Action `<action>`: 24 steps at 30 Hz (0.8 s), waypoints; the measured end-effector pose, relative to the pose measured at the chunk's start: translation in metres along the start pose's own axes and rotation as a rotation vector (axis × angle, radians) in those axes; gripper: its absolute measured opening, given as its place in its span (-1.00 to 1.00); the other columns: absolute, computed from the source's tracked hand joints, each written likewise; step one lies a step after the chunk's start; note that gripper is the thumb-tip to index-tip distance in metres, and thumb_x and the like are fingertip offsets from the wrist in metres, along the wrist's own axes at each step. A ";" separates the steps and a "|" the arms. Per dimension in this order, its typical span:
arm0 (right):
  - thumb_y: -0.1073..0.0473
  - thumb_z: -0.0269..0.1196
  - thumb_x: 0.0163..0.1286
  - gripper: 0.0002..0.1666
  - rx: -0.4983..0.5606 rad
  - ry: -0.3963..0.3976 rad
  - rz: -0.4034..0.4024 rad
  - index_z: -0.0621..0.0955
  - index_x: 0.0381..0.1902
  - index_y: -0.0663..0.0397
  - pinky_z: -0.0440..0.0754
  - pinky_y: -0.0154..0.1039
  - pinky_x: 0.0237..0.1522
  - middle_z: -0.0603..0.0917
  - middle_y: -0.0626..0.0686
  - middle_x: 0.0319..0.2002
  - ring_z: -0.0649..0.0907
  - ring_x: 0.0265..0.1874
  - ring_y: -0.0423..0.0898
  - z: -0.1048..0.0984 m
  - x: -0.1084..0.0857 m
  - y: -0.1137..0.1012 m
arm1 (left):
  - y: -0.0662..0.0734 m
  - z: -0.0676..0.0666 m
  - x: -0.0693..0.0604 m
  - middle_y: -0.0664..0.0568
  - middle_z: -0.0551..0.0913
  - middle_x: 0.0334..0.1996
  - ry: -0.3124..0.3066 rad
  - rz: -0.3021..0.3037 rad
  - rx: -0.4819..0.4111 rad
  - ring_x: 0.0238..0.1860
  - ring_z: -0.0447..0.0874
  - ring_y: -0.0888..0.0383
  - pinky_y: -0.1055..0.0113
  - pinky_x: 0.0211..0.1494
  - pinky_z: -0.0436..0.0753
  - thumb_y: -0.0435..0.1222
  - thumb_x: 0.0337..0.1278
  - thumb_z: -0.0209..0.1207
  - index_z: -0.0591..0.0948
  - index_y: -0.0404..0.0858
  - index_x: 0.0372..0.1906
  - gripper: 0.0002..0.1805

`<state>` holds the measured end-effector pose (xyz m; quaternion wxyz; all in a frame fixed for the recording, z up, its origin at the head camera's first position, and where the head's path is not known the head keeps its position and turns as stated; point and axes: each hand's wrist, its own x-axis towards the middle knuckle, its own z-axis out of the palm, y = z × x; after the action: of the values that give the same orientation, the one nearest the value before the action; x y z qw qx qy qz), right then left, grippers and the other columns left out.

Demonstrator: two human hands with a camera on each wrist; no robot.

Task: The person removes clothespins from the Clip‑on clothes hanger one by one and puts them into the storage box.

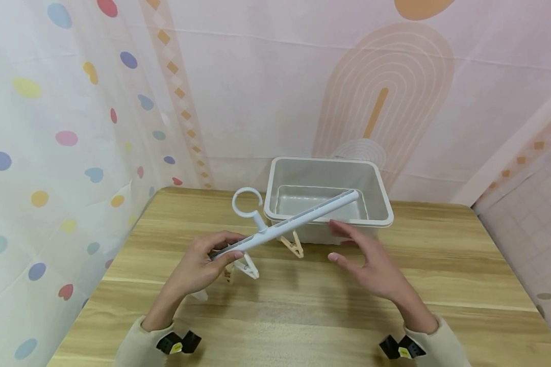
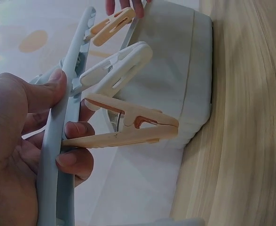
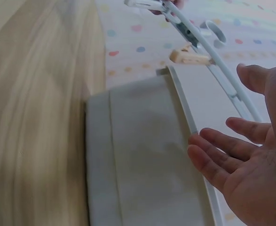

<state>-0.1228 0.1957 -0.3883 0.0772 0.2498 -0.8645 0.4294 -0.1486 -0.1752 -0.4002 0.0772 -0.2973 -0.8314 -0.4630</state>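
My left hand (image 1: 195,267) grips one end of a pale blue clip hanger (image 1: 298,220), thumb on one side of the bar and fingers curled round the other. The hanger's round hook (image 1: 234,203) points up, and its far end slants over the grey bin. Clothes-pegs hang from the bar: an orange peg (image 2: 114,26), a white peg (image 2: 121,70) and a beige peg (image 2: 128,122) beside my left fingers. A further white piece (image 1: 201,294) shows partly behind the hand. My right hand (image 1: 374,262) is spread with fingers extended at the bin's front rim, holding nothing.
The grey rectangular bin (image 1: 282,168) stands at the back of the wooden table (image 1: 275,326), close to the patterned curtain (image 1: 257,102). Nothing shows inside the visible part of the bin. More spotted curtain (image 1: 73,178) hangs along the left.
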 end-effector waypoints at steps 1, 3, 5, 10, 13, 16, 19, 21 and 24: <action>0.16 0.39 0.40 -0.22 0.009 -0.004 -0.004 0.37 0.51 0.00 0.63 -0.12 0.25 0.55 0.08 0.40 0.57 0.34 0.00 0.002 0.000 0.000 | 0.000 0.000 0.000 0.06 0.80 -0.29 -0.001 -0.002 -0.003 -0.39 0.66 0.32 0.39 -0.36 0.68 -0.39 0.25 0.35 0.72 -0.19 0.06 -0.71; 0.17 0.39 0.40 -0.23 0.020 -0.010 -0.009 0.38 0.50 0.03 0.64 -0.15 0.24 0.57 0.11 0.37 0.59 0.32 0.03 0.007 0.001 0.000 | 0.000 0.001 0.000 0.06 0.79 -0.31 -0.003 -0.002 -0.010 -0.41 0.67 0.29 0.39 -0.37 0.68 -0.39 0.25 0.35 0.72 -0.19 0.06 -0.71; 0.17 0.39 0.40 -0.24 0.023 -0.015 -0.010 0.39 0.50 0.05 0.65 -0.16 0.23 0.59 0.13 0.35 0.61 0.30 0.04 0.011 0.001 0.000 | 0.000 0.003 0.000 0.06 0.79 -0.32 -0.005 0.003 -0.016 -0.42 0.67 0.27 0.38 -0.38 0.68 -0.39 0.25 0.35 0.72 -0.18 0.05 -0.71; 0.19 0.37 0.41 -0.30 0.064 -0.019 -0.028 0.42 0.45 0.15 0.67 -0.04 0.19 0.63 0.18 0.29 0.65 0.23 0.10 0.020 0.003 0.000 | 0.000 0.006 0.000 0.05 0.79 -0.31 -0.002 0.018 -0.027 -0.40 0.67 0.29 0.38 -0.37 0.69 -0.40 0.25 0.35 0.72 -0.19 0.05 -0.71; 0.23 0.36 0.42 -0.33 0.103 -0.018 -0.037 0.44 0.43 0.17 0.69 -0.03 0.16 0.65 0.18 0.25 0.68 0.17 0.12 0.026 0.005 -0.001 | 0.000 0.008 0.000 0.04 0.80 -0.29 -0.002 0.023 -0.035 -0.38 0.69 0.29 0.38 -0.35 0.70 -0.40 0.24 0.35 0.72 -0.20 0.06 -0.71; 0.23 0.35 0.43 -0.37 0.126 -0.015 -0.044 0.46 0.40 0.17 0.70 -0.08 0.14 0.67 0.16 0.22 0.69 0.14 0.10 0.032 0.007 -0.002 | 0.000 0.010 0.000 0.03 0.80 -0.28 -0.004 0.023 -0.044 -0.37 0.70 0.28 0.38 -0.34 0.71 -0.40 0.24 0.35 0.72 -0.19 0.06 -0.70; 0.23 0.34 0.44 -0.41 0.143 -0.022 -0.045 0.48 0.38 0.17 0.72 -0.12 0.10 0.68 0.14 0.20 0.71 0.09 0.07 0.037 0.010 -0.004 | 0.000 0.011 0.000 0.02 0.80 -0.27 -0.008 0.024 -0.059 -0.38 0.70 0.27 0.38 -0.36 0.70 -0.41 0.24 0.35 0.71 -0.20 0.07 -0.70; 0.21 0.34 0.45 -0.42 0.149 -0.030 -0.030 0.48 0.37 0.18 0.73 -0.12 0.09 0.69 0.13 0.17 0.72 0.07 0.02 0.040 0.011 -0.006 | 0.001 0.011 0.000 0.01 0.80 -0.26 -0.010 0.025 -0.065 -0.38 0.68 0.28 0.38 -0.38 0.69 -0.41 0.24 0.35 0.71 -0.20 0.07 -0.70; 0.20 0.33 0.45 -0.44 0.155 -0.032 -0.010 0.50 0.36 0.20 0.73 -0.12 0.07 0.71 0.14 0.13 0.72 0.04 -0.02 0.047 0.013 -0.009 | 0.002 0.012 -0.001 0.02 0.79 -0.25 -0.012 0.014 -0.060 -0.37 0.67 0.30 0.38 -0.37 0.69 -0.39 0.25 0.35 0.71 -0.19 0.07 -0.70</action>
<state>-0.1259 0.1501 -0.4066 0.0460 0.2661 -0.8286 0.4904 -0.1454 -0.1650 -0.4059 0.0664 -0.3081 -0.8154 -0.4856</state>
